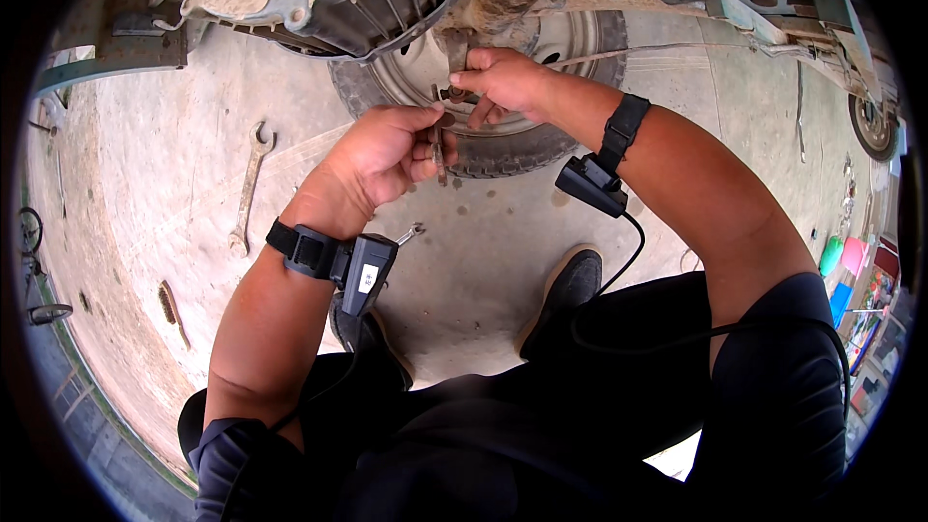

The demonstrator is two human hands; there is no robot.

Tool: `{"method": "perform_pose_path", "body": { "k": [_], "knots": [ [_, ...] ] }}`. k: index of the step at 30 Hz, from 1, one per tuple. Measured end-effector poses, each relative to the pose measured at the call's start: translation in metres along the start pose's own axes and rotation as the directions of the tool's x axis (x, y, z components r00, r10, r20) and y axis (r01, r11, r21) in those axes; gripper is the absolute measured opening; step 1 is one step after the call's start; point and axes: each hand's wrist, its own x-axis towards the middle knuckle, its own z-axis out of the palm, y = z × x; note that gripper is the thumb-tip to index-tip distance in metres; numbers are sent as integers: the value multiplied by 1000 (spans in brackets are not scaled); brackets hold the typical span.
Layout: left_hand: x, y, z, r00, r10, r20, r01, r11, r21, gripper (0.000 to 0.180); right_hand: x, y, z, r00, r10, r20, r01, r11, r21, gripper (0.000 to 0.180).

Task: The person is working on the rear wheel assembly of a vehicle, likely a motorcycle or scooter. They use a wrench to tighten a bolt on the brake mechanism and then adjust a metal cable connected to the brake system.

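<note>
Rusty metal at centre: small fitting under the vehicle's underside, just in front of the wheel. Right hand closed on that fitting from the right, fingers pinched together around it. Left hand just below and to the left, curled shut on a slim tool, shaft nearly upright, tip pointing up toward the fitting (contact between tip and fitting not clear). Right hand nearer the fitting; left one trails below. Large open-ended wrench flat on the concrete floor, well left of both hands, long axis running toward the lower left. Smaller wrench by the left wrist.
</note>
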Motion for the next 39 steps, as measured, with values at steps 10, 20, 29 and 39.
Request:
{"method": "perform_pose_path", "body": {
  "k": [10, 20, 29, 39],
  "knots": [
    [0, 2, 1, 1000, -21, 17, 21, 1000, -20, 28, 1, 2, -1, 1000, -14, 6, 14, 1000, 7, 24],
    [4, -3, 1, 999, -18, 38, 19, 1000, -17, 26, -1, -1, 0, 1000, -2, -2, 2, 1000, 2, 24],
    [22, -35, -3, 986, 169, 5, -141, 807, 573, 22, 1, 4, -2, 1000, 2, -2, -2, 1000, 5, 28],
    [22, -37, -13, 979, 204, -27, -111, 631, 768, 25, 4, 5, -3, 1000, 1, 29, -1, 1000, 17, 29]
  ]
}}
